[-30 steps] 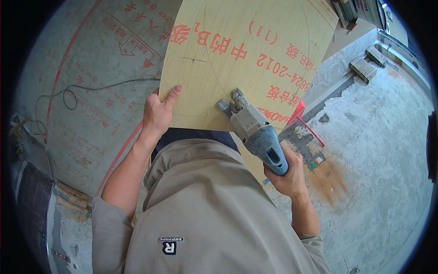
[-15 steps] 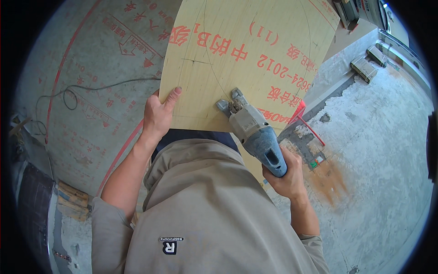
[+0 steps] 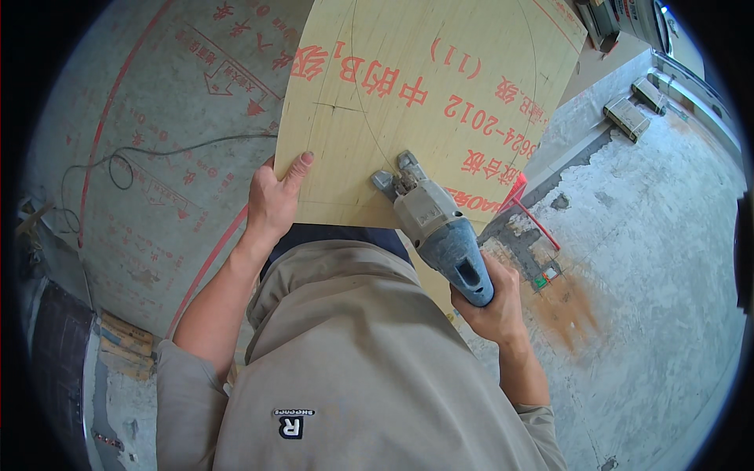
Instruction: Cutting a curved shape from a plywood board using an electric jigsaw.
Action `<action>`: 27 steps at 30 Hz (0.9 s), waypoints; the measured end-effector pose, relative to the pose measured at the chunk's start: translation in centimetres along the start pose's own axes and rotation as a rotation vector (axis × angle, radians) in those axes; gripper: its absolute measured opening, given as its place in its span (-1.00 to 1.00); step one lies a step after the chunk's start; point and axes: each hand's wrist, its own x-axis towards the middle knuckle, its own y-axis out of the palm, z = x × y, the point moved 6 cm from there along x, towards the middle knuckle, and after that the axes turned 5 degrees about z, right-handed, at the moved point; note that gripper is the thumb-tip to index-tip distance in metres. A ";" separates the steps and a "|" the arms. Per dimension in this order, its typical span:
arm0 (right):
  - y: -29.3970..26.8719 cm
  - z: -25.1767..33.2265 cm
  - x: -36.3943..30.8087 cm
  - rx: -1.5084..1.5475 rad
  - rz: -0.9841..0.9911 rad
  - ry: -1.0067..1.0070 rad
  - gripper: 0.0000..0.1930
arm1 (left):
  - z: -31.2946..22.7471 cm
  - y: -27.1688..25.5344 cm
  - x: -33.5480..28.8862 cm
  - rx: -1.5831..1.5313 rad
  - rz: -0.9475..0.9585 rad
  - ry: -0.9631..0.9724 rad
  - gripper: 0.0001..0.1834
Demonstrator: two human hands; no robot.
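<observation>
A pale yellow plywood board [image 3: 377,133] with red print and thin curved pencil lines lies before me. My left hand [image 3: 275,196] grips its left edge near the close corner, thumb on the top face, the other fingers mostly hidden beneath. A blue and grey jigsaw [image 3: 441,228] rests at the board's near edge, its forked metal foot on the face where a pencil line runs down to it. Its blade cannot be made out. Around the jigsaw's rear handle my right hand [image 3: 499,302] is closed; some of its fingers are hidden by the tool.
Left of the board spreads a large grey-green sheet [image 3: 165,196] with red print, and a dark cable [image 3: 212,143] loops across it. On the patchy concrete floor [image 3: 636,259] at right lies a red long-handled tool [image 3: 538,226]. Two wrapped packs [image 3: 626,118] sit at far right; flattened cardboard [image 3: 126,345] lies lower left.
</observation>
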 end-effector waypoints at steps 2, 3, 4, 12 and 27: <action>0.0 0.1 0.0 -0.003 -0.001 0.003 -0.82 | 0.0 -0.1 0.1 0.023 0.007 -0.003 -0.22; 0.0 0.1 0.0 -0.004 0.001 0.006 -0.82 | 0.1 -0.1 0.1 0.023 0.008 -0.003 -0.22; 0.0 0.1 0.0 -0.006 0.004 0.009 -0.82 | 0.1 0.0 0.0 0.019 0.006 -0.007 -0.22; 0.1 0.4 0.2 0.007 -0.004 0.009 -0.82 | 0.1 0.0 0.1 0.008 0.011 -0.009 -0.22; 0.1 0.8 0.5 0.027 0.008 0.012 -0.83 | 0.1 0.0 -0.1 0.003 0.008 -0.019 -0.24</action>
